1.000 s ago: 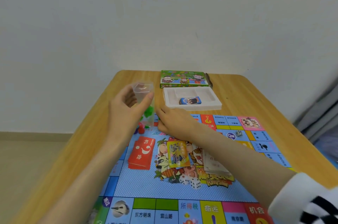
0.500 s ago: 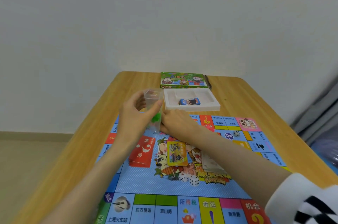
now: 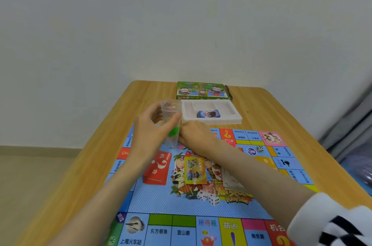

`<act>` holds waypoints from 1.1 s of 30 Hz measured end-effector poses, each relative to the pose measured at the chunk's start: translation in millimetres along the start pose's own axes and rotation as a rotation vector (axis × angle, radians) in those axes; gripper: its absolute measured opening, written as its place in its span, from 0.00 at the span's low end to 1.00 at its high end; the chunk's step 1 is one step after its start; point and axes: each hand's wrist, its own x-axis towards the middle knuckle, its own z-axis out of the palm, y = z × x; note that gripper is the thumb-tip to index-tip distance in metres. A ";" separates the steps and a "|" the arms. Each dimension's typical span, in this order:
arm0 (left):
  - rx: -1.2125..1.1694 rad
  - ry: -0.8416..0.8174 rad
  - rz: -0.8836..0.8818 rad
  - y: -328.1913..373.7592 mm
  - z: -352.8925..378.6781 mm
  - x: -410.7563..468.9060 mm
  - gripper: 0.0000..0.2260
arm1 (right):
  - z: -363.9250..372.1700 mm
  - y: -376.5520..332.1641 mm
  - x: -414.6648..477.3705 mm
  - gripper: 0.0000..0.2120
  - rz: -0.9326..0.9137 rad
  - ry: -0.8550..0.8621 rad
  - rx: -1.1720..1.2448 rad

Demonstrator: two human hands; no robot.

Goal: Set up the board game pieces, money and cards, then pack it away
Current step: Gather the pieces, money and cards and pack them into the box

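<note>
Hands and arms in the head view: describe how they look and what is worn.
Both hands are bare, no gloves. The left hand and its forearm are uncovered to the frame edge. The right hand has a bare forearm too, ending in a white, soft-looking sleeve with bold black markings. No watch, ring or bracelet shows.

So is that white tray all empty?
No, almost empty. The white tray has one small blue pack lying in its middle slot; the other slots show only bare white.
</note>
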 end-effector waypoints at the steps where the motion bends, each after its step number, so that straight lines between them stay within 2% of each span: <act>1: 0.004 -0.003 -0.001 0.0 0.0 0.0 0.12 | 0.0 0.2 -0.5 0.20 0.040 0.014 0.041; 6: 0.004 -0.017 0.001 2.2 0.3 -1.2 0.11 | -1.7 7.7 -1.3 0.18 0.201 0.123 0.331; 9: 0.006 -0.018 0.002 1.5 0.5 -1.3 0.10 | -4.1 10.9 -1.2 0.22 0.312 0.225 0.517; 11: 0.005 -0.023 0.001 0.6 0.3 -1.3 0.10 | -8.3 13.1 -2.0 0.24 0.448 0.335 0.739; 14: 0.009 -0.036 -0.005 -1.1 0.7 -2.7 0.11 | -17.8 15.1 -5.6 0.19 0.736 0.367 1.243; 17: 0.031 -0.059 -0.018 -2.1 3.6 -5.7 0.11 | -24.3 19.6 -15.1 0.15 0.962 0.320 1.953; 19: 0.048 -0.083 -0.024 -2.9 5.9 -7.4 0.12 | -28.8 22.8 -21.4 0.18 1.052 0.269 2.422; 20: 0.059 -0.097 -0.028 -3.4 7.5 -8.6 0.13 | -28.6 25.2 -24.1 0.20 1.087 0.251 2.565; 22: 0.074 -0.117 -0.026 -4.2 9.0 -10.5 0.15 | -31.5 26.9 -26.8 0.22 1.108 0.217 2.694; 27: 0.081 -0.134 -0.012 -5.1 15.1 -14.4 0.14 | -42.8 26.0 -25.1 0.22 1.087 0.224 2.833; 33: 0.120 -0.166 -0.031 -6.9 17.2 -16.9 0.15 | -57.6 27.7 -19.4 0.16 1.103 0.309 2.982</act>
